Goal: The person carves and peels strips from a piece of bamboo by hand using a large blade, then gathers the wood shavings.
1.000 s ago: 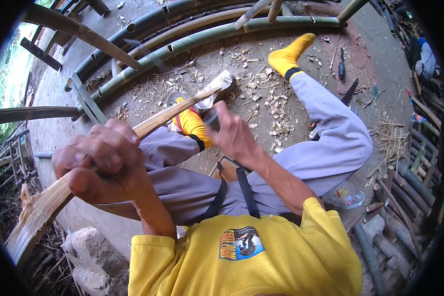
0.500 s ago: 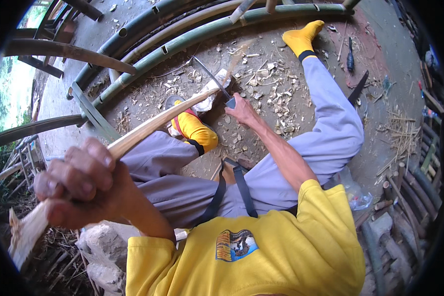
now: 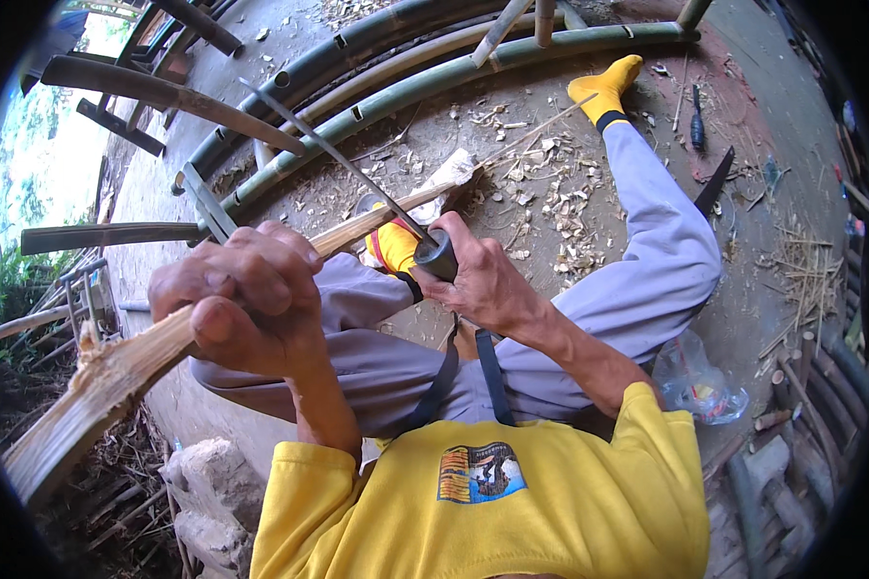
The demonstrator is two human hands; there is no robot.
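Observation:
Closed around a pale split wooden stick point(image 3: 352, 230) is my left hand point(image 3: 251, 299). The stick slants from the lower left, where its thick end is rough and splintered, toward a pale block point(image 3: 451, 177) on the ground. My right hand point(image 3: 488, 280) grips the dark round handle of a long knife point(image 3: 372, 183). Its narrow blade points up and to the left, crossing the stick just ahead of the handle. Where the blade meets the stick, I cannot tell whether they touch. Beside the block is my yellow-socked left foot point(image 3: 396, 246), partly hidden by the stick.
Pale wood chips point(image 3: 560, 198) litter the ground between my legs. A green bamboo frame point(image 3: 377, 104) spans the far side. To the right lie a dark-handled tool point(image 3: 697, 121), a dark saw-like blade point(image 3: 714, 181) and a clear plastic bag point(image 3: 700, 381). Rocks point(image 3: 212, 487) sit at lower left.
My right hand has drawn the knife back toward my body, and more of the blade shows. My left hand and the stick have shifted right in the picture.

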